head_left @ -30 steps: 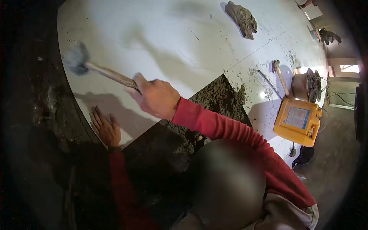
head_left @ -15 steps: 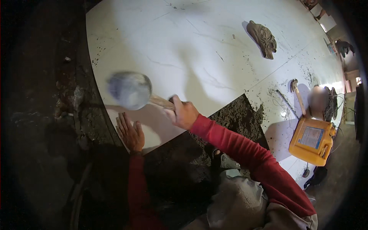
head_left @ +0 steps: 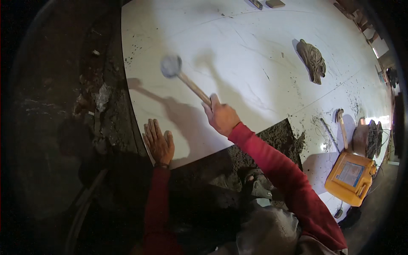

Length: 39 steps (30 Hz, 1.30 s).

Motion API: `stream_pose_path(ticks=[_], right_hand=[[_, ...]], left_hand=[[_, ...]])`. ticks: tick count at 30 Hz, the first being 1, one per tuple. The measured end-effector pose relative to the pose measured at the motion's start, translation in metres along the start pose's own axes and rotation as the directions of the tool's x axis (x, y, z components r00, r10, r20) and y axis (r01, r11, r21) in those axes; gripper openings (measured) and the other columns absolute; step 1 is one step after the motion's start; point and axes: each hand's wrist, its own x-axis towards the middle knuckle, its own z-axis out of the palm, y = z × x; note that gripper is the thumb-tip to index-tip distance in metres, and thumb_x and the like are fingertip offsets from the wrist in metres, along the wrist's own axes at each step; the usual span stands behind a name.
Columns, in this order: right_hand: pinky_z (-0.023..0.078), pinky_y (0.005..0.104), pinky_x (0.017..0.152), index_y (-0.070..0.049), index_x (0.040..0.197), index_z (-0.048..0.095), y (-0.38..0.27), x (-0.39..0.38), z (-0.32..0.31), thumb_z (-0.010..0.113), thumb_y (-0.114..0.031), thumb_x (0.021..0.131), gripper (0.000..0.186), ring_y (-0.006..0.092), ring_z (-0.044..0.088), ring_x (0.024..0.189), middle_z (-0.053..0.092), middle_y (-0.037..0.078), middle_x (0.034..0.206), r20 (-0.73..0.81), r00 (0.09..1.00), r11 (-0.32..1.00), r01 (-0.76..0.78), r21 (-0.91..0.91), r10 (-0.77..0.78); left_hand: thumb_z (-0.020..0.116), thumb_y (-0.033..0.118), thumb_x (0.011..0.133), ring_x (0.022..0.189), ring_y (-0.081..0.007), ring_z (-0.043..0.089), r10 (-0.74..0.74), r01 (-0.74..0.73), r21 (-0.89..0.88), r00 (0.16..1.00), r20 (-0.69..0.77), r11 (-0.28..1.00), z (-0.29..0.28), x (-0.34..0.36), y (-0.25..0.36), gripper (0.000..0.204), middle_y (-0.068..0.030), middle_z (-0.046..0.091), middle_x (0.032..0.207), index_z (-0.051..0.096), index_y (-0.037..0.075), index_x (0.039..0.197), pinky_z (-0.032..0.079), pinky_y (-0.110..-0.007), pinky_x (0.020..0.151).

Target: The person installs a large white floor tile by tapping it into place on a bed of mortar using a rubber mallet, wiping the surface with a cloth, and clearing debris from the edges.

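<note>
**Mallet over the white tile**

Right hand is wrapped tight around the wooden handle of the rubber mallet, its blurred grey head up and left of the fist, above the big white tile. Left hand lies flat, fingers spread, on the tile's near edge. A yellow canister sits well right of both hands.
</note>
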Motion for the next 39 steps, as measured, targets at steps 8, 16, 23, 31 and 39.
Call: stream_pose_path(ticks=[8,16,23,31,39], right_hand=[[0.049,0.054,0.05,-0.006,0.111,0.046,0.028,0.026,-0.003,0.061,-0.027,0.099,0.028,0.0463,0.063,0.059,0.062,0.024,0.063,-0.23,0.97,0.996,0.087,0.019,-0.081],[0.047,0.0564,0.053,-0.003,0.103,0.047,-0.058,0.04,-0.039,0.058,-0.029,0.1,0.029,0.0502,0.062,0.059,0.059,0.027,0.062,-0.327,0.932,0.912,0.265,0.314,-0.158],[0.047,0.0561,0.05,-0.002,0.107,0.045,-0.028,0.034,0.005,0.056,-0.032,0.102,0.032,0.0477,0.062,0.057,0.059,0.026,0.06,-0.129,0.975,0.982,0.187,0.021,-0.183],[0.05,0.0479,0.045,-0.004,0.104,0.046,0.047,-0.007,0.033,0.056,-0.032,0.102,0.03,0.0422,0.062,0.049,0.057,0.018,0.053,0.041,0.987,0.953,0.162,-0.255,-0.156],[0.05,0.0472,0.048,-0.004,0.106,0.045,-0.026,-0.047,-0.017,0.06,-0.024,0.1,0.025,0.0416,0.064,0.053,0.057,0.018,0.056,-0.154,0.961,0.931,0.262,0.253,-0.229]], left_hand=[[0.038,0.051,0.102,0.154,-0.0356,0.012,0.018,-0.021,-0.048,0.998,-0.056,0.999,0.005,0.02,0.016,0.075,-0.0141,0.018,0.167,0.02,0.007,0.16,0.006,-0.055,0.124],[0.046,0.047,0.099,0.154,-0.0372,0.012,-0.023,0.021,-0.037,0.999,-0.048,0.999,0.0,0.007,-0.005,0.078,-0.0165,0.019,0.166,0.021,0.002,0.159,0.007,-0.057,0.123],[0.045,0.049,0.1,0.153,-0.0372,0.015,-0.003,0.001,-0.032,0.996,-0.094,1.0,0.0,0.012,-0.006,0.078,-0.017,0.021,0.165,0.022,0.003,0.159,0.009,-0.057,0.123],[0.044,0.049,0.101,0.154,-0.0348,0.012,-0.002,-0.009,-0.086,0.991,-0.134,0.996,0.012,0.022,0.017,0.076,-0.014,0.02,0.166,0.02,0.006,0.16,0.007,-0.056,0.124],[0.044,0.037,0.101,0.153,-0.0327,0.018,0.047,-0.047,-0.147,0.999,-0.002,0.988,-0.003,0.011,-0.015,0.07,-0.0157,0.022,0.165,0.022,0.006,0.159,0.009,-0.049,0.125]])
